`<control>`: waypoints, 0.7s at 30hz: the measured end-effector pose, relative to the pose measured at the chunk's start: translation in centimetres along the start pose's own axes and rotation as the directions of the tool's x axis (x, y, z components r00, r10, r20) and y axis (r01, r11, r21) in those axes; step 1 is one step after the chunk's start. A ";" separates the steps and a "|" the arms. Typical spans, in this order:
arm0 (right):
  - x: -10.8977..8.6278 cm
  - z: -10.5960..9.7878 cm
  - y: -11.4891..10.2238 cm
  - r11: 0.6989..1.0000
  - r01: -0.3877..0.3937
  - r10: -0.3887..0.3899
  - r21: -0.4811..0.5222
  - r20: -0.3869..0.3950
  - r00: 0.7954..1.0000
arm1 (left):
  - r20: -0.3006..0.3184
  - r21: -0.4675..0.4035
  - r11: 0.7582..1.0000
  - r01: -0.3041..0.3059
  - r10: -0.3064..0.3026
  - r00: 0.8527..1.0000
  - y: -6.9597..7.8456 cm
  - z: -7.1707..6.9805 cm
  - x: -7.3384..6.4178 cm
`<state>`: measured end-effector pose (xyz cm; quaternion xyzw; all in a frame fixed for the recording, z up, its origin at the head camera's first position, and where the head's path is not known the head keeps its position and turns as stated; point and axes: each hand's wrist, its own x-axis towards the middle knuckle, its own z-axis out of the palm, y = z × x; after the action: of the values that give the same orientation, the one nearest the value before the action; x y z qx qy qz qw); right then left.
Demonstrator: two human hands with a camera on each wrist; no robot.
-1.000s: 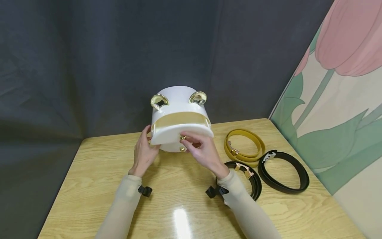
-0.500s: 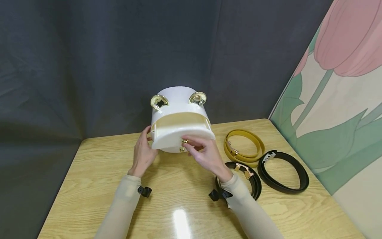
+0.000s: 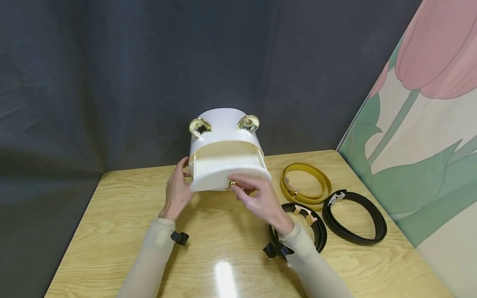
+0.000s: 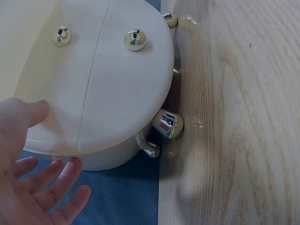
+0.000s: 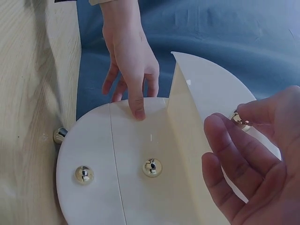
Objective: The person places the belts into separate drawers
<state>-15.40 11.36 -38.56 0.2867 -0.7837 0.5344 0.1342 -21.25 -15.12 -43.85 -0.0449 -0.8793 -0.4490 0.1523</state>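
A rounded white drawer box point(image 3: 223, 124) stands at the back of the table, with two gold rings like ears on top. Its top drawer point(image 3: 210, 180) is pulled well out, and the pale inside shows from above. Thumb and finger of my right hand point(image 3: 262, 200) pinch that drawer's gold knob point(image 5: 240, 121). My left hand point(image 3: 177, 193) steadies the box's left side: the thumb point(image 5: 137, 107) presses on the front face, the fingers point(image 4: 70, 176) reach round the side edge. Two lower gold knobs show in the right wrist view, one of them this knob point(image 5: 152, 167).
To the right lie several coiled belts: a mustard belt point(image 3: 323, 179), a black belt with gold buckle point(image 3: 321, 231) under my right forearm, and a black belt with silver buckle point(image 3: 380, 221). A dark curtain point(image 3: 149, 82) hangs close behind the box.
The top drawer has come further out toward me, with my right hand moving back and slightly right on its knob. My left hand keeps its place at the box's side.
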 end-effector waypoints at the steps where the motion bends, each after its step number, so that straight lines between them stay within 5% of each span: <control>1: -0.1 0.0 0.0 1.000 0.005 -0.005 0.001 -0.002 1.000 | 0.000 0.001 1.000 0.001 -0.001 1.000 0.0 0.0 0.1; 13: -0.7 0.4 0.2 0.997 0.070 -0.071 0.022 0.015 0.997 | 0.063 -0.010 1.000 0.029 -0.028 0.998 -0.2 -0.8 0.3; 17: -0.8 0.4 0.1 0.998 0.056 -0.056 0.011 0.019 0.998 | 0.123 -0.093 0.992 0.083 -0.071 0.990 0.1 -1.7 0.3; 21: -0.8 0.4 0.2 0.999 0.050 -0.050 0.007 0.021 0.999 | 0.117 -0.220 0.966 0.137 -0.113 0.987 1.1 -2.7 0.1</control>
<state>-14.79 11.27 -39.30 0.3125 -0.7759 0.5304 0.1381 -20.51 -16.68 -41.51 -0.0297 -0.8298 -0.5526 0.0719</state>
